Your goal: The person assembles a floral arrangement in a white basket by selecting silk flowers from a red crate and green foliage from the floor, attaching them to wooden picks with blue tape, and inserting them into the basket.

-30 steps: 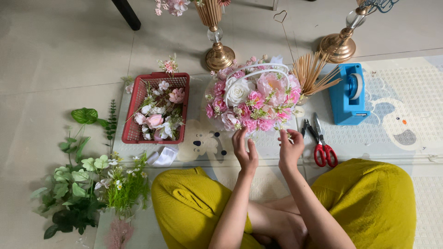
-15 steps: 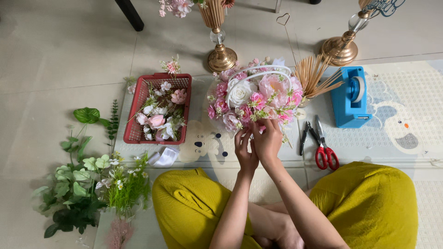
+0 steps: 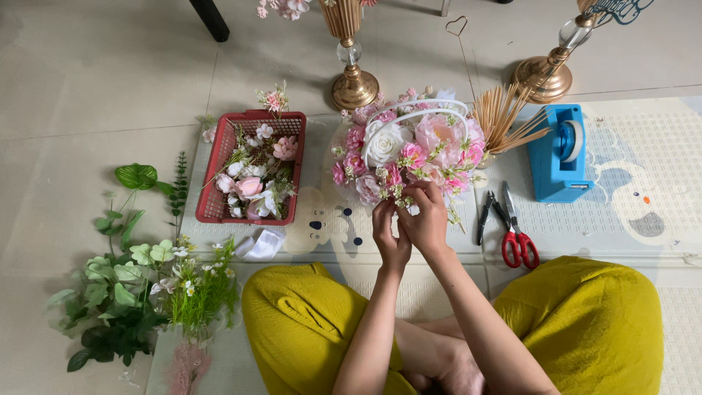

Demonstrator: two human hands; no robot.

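A: Both hands have closed in since the earlier frames: the left hand [image 3: 390,232] and right hand [image 3: 424,218] were apart below the arrangement a second ago, and now press together at its front edge.

B: Item one, hands?

A: Left hand: fingers curled narrow, tips at a small sprig of pale buds. Right hand: fingers pinched on the same sprig, touching the left hand. Whether the sprig is loose or already fixed among the blooms, I cannot tell.

B: Item two, the arrangement?

A: Flower basket [image 3: 406,150], white hoop handle, filled with pink and white blooms, standing on the patterned floor mat [image 3: 643,183] just ahead of the person's knees.

B: Surroundings?

A: Red plastic basket [image 3: 252,175] of loose blooms, left of the arrangement. White ribbon [image 3: 261,245] just below it. Green foliage [image 3: 117,292] lying on the tiled floor, far left. Bundle of wooden sticks [image 3: 504,117] touching the arrangement's right side. Blue tape dispenser [image 3: 559,153] further right. Pliers [image 3: 486,216] and red-handled scissors [image 3: 518,238] side by side, right of the hands. Two gold stands [image 3: 355,84] at the top.
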